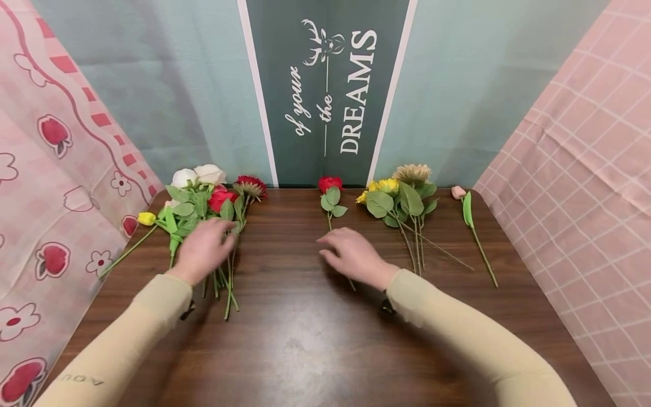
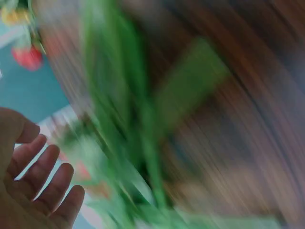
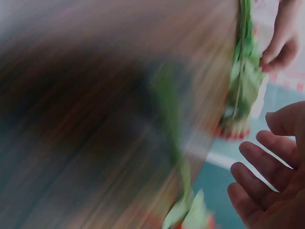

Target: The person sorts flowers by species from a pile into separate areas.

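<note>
My left hand [image 1: 205, 249] hovers with loosely bent fingers over a bunch of artificial flowers at the table's left: white roses [image 1: 208, 174], a red rose [image 1: 222, 199], a dark red daisy-like flower [image 1: 250, 187] and a yellow tulip [image 1: 147, 219]. In the left wrist view the left fingers [image 2: 52, 179] hold nothing; the green stems [image 2: 124, 95] are blurred. My right hand [image 1: 353, 255] is above the stem of a single red rose [image 1: 330, 183] at the middle. The right wrist view shows its fingers [image 3: 259, 167] spread and apart from the blurred stem [image 3: 167, 105].
Right of the middle lie yellow flowers [image 1: 385, 187] and a beige flower [image 1: 412, 173] with crossing stems. A pink tulip [image 1: 459, 193] lies alone near the right edge. Curtains [image 1: 203, 85] hang behind the brown wooden table [image 1: 300, 350], and patterned cloths flank it.
</note>
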Available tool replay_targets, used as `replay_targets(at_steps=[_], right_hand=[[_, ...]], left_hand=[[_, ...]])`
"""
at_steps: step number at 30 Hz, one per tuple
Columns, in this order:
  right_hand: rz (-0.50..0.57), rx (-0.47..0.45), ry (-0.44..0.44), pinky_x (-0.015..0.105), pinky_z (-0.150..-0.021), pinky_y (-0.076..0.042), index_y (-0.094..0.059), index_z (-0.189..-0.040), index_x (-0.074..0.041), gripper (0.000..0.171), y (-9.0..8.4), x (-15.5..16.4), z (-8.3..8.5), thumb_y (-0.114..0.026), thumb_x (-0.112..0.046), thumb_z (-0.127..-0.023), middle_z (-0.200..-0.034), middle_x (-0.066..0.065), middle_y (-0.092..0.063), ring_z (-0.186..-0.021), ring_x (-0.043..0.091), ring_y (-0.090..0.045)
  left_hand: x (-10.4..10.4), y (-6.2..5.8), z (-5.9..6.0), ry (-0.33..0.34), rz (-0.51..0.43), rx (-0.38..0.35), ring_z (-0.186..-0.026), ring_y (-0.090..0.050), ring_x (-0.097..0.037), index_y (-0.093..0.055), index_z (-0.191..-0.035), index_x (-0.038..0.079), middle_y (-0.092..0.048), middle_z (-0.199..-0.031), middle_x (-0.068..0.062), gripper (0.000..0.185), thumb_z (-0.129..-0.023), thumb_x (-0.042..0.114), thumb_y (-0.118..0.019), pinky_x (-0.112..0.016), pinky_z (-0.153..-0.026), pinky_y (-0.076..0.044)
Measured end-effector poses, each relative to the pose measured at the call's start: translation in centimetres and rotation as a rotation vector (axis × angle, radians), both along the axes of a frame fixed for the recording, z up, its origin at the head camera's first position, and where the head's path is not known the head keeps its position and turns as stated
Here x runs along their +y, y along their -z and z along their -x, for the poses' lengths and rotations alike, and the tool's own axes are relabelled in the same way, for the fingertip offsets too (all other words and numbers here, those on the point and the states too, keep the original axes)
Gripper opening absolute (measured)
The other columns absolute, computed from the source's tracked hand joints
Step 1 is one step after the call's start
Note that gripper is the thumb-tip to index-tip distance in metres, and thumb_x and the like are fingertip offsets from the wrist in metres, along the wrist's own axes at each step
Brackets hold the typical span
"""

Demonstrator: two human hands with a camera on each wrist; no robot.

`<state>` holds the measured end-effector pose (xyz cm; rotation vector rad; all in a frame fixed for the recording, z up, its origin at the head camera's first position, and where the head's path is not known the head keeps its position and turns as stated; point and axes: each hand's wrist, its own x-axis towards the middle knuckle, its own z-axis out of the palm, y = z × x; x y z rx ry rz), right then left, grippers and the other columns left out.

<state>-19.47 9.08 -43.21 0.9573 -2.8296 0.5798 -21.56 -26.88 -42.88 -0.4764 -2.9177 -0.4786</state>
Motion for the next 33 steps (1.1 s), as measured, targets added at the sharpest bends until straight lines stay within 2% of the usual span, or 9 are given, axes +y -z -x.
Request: replay_targets(at_steps=[4, 8, 13, 17, 20, 23, 25, 30, 33], right_hand=[[-0.036, 0.011, -0.110, 0.039, -0.107, -0.045, -0.070, -0.128, -0.010, 0.031, -0.2, -4.1, -0.6, -0.065, -0.026, -0.101, -0.124, 0.004, -0.070, -0.120, 0.022, -0.061], [-0.101, 0.014, -0.174, 0.037, -0.110, -0.043, -0.068, -0.132, -0.012, 0.034, -0.4, -7.7, -1.1, -0.060, -0.030, -0.104, -0.128, 0.002, -0.068, -0.123, 0.020, -0.060], [-0.147, 0.003, -0.217, 0.034, -0.112, -0.041, -0.067, -0.134, -0.014, 0.035, -0.6, -11.3, -1.5, -0.058, -0.032, -0.105, -0.130, 0.000, -0.067, -0.126, 0.017, -0.058], [-0.168, 0.011, -0.231, 0.031, -0.111, -0.040, -0.068, -0.133, -0.015, 0.034, -0.4, -13.4, -1.5, -0.058, -0.032, -0.105, -0.129, -0.002, -0.068, -0.125, 0.016, -0.058], [-0.174, 0.017, -0.235, 0.030, -0.110, -0.041, -0.069, -0.131, -0.016, 0.033, 0.1, -14.4, -1.5, -0.059, -0.032, -0.105, -0.127, -0.003, -0.068, -0.123, 0.015, -0.059], [-0.182, 0.018, -0.236, 0.029, -0.109, -0.042, -0.071, -0.129, -0.017, 0.031, 0.4, -14.6, -1.6, -0.059, -0.032, -0.104, -0.125, -0.004, -0.069, -0.122, 0.014, -0.060], [-0.181, 0.013, -0.234, 0.028, -0.109, -0.042, -0.071, -0.128, -0.017, 0.030, 0.5, -14.5, -1.7, -0.059, -0.032, -0.104, -0.124, -0.004, -0.070, -0.121, 0.014, -0.060], [-0.155, -0.009, -0.207, 0.028, -0.108, -0.042, -0.073, -0.126, -0.017, 0.029, 0.5, -13.6, -1.4, -0.060, -0.030, -0.104, -0.122, -0.004, -0.070, -0.120, 0.013, -0.061], [-0.139, -0.025, -0.181, 0.029, -0.109, -0.042, -0.073, -0.125, -0.017, 0.028, 0.6, -13.0, -1.2, -0.060, -0.030, -0.104, -0.121, -0.004, -0.071, -0.120, 0.014, -0.061]], left_hand=[[-5.3, -0.4, 0.7, -0.146, -0.027, -0.012, -0.100, -0.064, -0.045, -0.068, -0.119, 0.001, -0.068, -0.114, -0.024, 0.029, -0.098, 0.016, -0.055, -0.063, -0.077, -0.051], [-7.8, -0.3, 1.4, -0.219, -0.055, -0.085, -0.089, -0.066, -0.039, -0.069, -0.115, 0.001, -0.070, -0.110, -0.023, 0.031, -0.100, 0.022, -0.053, -0.061, -0.072, -0.051], [-7.2, -0.7, 2.4, -0.205, -0.054, -0.159, -0.077, -0.066, -0.030, -0.073, -0.112, 0.004, -0.073, -0.103, -0.018, 0.033, -0.101, 0.030, -0.057, -0.052, -0.065, -0.052], [-6.4, -1.1, 3.3, -0.211, 0.004, -0.202, -0.055, -0.049, -0.022, -0.064, -0.073, 0.011, -0.056, -0.062, -0.004, 0.034, -0.099, 0.034, -0.063, -0.039, -0.048, -0.039], [-6.1, -1.0, 4.1, -0.256, 0.060, -0.249, -0.054, -0.046, -0.025, -0.046, -0.059, 0.016, -0.040, -0.053, 0.001, 0.047, -0.097, 0.037, -0.065, -0.049, -0.060, -0.044], [-5.9, -1.0, 4.6, -0.309, 0.091, -0.306, -0.068, -0.059, -0.033, -0.050, -0.060, 0.016, -0.052, -0.057, -0.003, 0.044, -0.094, 0.039, -0.064, -0.071, -0.085, -0.041], [-5.8, -1.2, 4.9, -0.336, 0.088, -0.349, -0.074, -0.060, -0.035, -0.051, -0.060, 0.016, -0.054, -0.061, -0.004, 0.042, -0.093, 0.039, -0.062, -0.074, -0.089, -0.038], [-6.3, -1.8, 4.8, -0.353, -0.026, -0.389, -0.056, -0.045, -0.023, -0.042, -0.059, 0.018, -0.039, -0.054, 0.001, 0.042, -0.094, 0.036, -0.059, -0.044, -0.057, -0.042], [-6.8, -2.1, 4.5, -0.313, -0.119, -0.387, -0.053, -0.046, -0.020, -0.044, -0.059, 0.018, -0.044, -0.053, 0.003, 0.043, -0.097, 0.032, -0.058, -0.036, -0.053, -0.039]])
